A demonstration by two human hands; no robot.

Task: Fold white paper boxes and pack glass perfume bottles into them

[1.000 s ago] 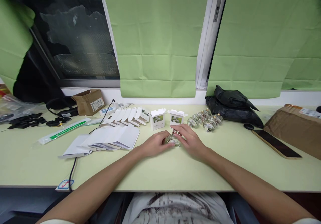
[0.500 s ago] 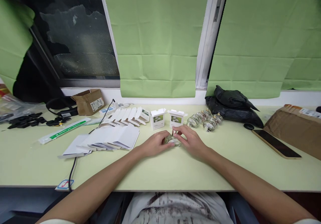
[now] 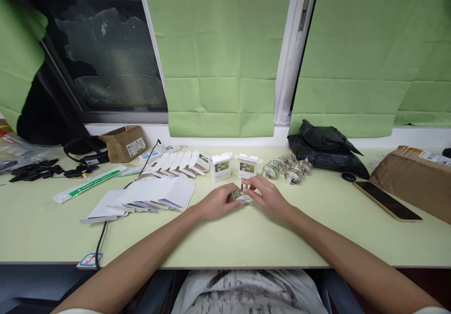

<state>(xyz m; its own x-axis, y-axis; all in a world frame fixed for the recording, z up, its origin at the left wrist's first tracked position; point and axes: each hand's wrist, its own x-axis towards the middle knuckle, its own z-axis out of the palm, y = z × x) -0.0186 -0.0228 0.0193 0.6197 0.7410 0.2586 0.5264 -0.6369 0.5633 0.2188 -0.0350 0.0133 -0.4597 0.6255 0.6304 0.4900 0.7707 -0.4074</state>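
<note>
A small clear glass bottle (image 3: 244, 198) rests on the table in front of me, partly hidden by my fingers. My left hand (image 3: 220, 202) is curled around its left side, thumb along the front. At the bottle's top, the thumb and fingertips of my right hand (image 3: 266, 195) pinch a small upright part; whether it is a cap or the neck I cannot tell. Just behind stand two white boxes with green pictures, the left box (image 3: 221, 168) and the right box (image 3: 247, 167), both with raised flaps. Several similar glass bottles (image 3: 295, 172) lie in two rows beyond my right hand.
Flat white cartons (image 3: 155, 193) overlap at the left, with a row of small white boxes (image 3: 179, 163) behind. A black cable (image 3: 102, 236) crosses the table there. On the right are a phone (image 3: 386, 201), a black bag (image 3: 326, 152) and a brown package (image 3: 416, 180).
</note>
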